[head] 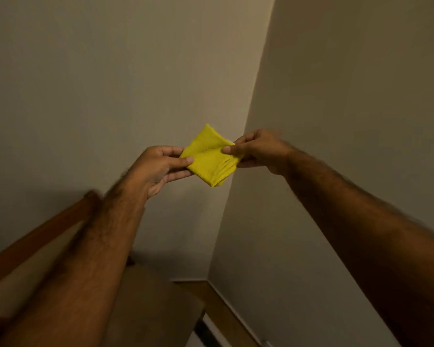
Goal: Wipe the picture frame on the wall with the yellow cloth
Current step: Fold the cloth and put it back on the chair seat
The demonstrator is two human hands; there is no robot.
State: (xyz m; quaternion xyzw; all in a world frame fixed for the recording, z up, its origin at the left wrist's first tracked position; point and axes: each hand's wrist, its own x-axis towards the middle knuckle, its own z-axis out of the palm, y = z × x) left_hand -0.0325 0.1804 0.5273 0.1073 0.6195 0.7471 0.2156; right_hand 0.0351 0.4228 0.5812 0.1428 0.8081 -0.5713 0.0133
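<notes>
1. Holding a folded yellow cloth (211, 156) out in front at arm's length, roughly at the centre of the view, in the air before a corner where two walls meet.
2. Left hand (158, 169) pinching the cloth's 9 o'clock corner, thumb on top, fingers underneath; grip closed narrow on the fabric.
3. Right hand (257, 151) pinching the cloth's 3 o'clock corner, thumb pressing on the upper face, fingers curled behind; grip likewise closed narrow on the fabric.
4. Hanging as a diamond shape between the two grips, one point toward 12 o'clock, the opposite point toward 6 o'clock, with several stacked layers showing along the lower right edge.
5. Looking soft and matte, a fine woven texture, slight creases running across the top face.
6. Reaching in bare from 7 o'clock and 4 o'clock, both forearms uncovered and blurred near the frame edges.
7. Standing behind the cloth, a plain off-white left wall (98, 83) and an equally plain right wall (361, 96), smooth and painted, joining along a line just beside the cloth's right side.
8. Running diagonally at 8 o'clock, a brown wooden rail (35, 236), smooth and straight, partly hidden by the left forearm.
9. Lying at 6 o'clock, a tan flat surface (158, 304), too dim and blurred for telling the material.
</notes>
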